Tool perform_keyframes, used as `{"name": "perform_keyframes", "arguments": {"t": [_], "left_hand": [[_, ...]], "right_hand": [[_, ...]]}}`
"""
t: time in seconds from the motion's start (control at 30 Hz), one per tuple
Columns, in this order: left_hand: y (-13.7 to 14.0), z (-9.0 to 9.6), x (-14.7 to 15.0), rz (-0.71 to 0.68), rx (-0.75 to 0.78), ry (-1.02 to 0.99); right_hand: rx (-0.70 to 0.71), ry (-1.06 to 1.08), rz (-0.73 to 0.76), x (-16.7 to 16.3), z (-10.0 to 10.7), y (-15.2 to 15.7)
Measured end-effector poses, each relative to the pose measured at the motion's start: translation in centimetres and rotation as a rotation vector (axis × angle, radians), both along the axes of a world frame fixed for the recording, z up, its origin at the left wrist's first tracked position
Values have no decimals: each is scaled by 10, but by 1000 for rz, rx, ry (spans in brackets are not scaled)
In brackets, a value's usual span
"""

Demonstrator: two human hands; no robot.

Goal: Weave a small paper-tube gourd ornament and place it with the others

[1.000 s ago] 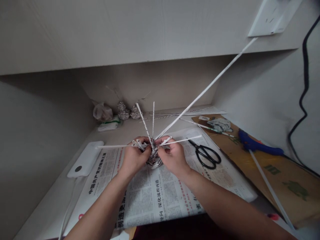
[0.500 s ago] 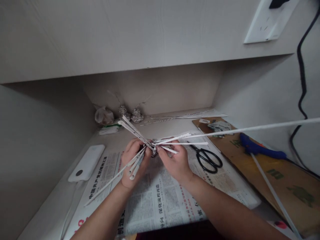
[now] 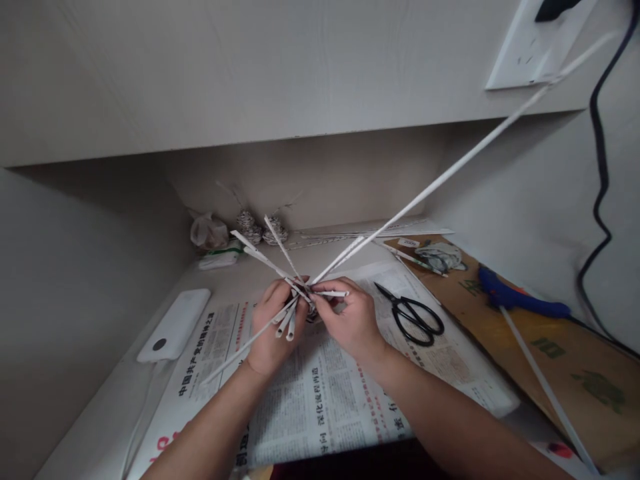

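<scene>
Between my hands is a small woven piece of rolled newspaper (image 3: 312, 312), with several white paper tubes (image 3: 265, 259) fanning out of it. My left hand (image 3: 274, 327) wraps around its left side, and short tube ends poke out over the thumb. My right hand (image 3: 350, 319) pinches the tubes on the right at the centre of the weave. One long paper tube (image 3: 440, 180) rises from there to the upper right, across the wall socket. Fingers hide much of the woven body. Black-handled scissors (image 3: 415, 317) lie on the newspaper (image 3: 330, 387) right of my right hand.
A white power bank (image 3: 175, 327) with a cable lies at left. Two small woven paper gourds (image 3: 275, 230) and a plastic bag (image 3: 209, 230) stand at the back. On cardboard (image 3: 560, 373) at right rests a blue glue gun (image 3: 520, 297). A shelf panel (image 3: 300, 80) overhangs the desk.
The long tube has swung upward from nearly level to a steep slant at the right. The woven piece has turned in my hands, so its tubes fan out differently.
</scene>
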State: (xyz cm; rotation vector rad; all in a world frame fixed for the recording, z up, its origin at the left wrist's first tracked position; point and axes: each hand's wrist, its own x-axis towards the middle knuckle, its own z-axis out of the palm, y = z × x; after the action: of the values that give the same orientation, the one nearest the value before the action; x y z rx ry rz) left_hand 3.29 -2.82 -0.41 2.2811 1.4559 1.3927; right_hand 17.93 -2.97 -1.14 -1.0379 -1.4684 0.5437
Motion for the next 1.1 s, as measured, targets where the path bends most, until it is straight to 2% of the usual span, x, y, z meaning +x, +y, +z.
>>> {"name": "perform_keyframes", "arguments": {"t": [0.13, 0.27, 0.37, 0.73, 0.93, 1.1], "left_hand": [[1, -2, 3, 13, -35, 7], [0, -2, 5, -12, -49, 20], [-1, -2, 5, -51, -33, 22], [6, -6, 4, 7, -60, -43], [5, -3, 3, -120, -52, -91], [3, 0, 3, -201, -36, -86]], "right_hand": [[-20, -133, -49, 3, -4, 5], [18, -263, -68, 5, -4, 7], [7, -275, -86, 5, -4, 7], [-269, 300, 115, 3, -14, 19], [-398, 566, 142, -3, -10, 22], [-463, 574, 118, -1, -4, 22]]}}
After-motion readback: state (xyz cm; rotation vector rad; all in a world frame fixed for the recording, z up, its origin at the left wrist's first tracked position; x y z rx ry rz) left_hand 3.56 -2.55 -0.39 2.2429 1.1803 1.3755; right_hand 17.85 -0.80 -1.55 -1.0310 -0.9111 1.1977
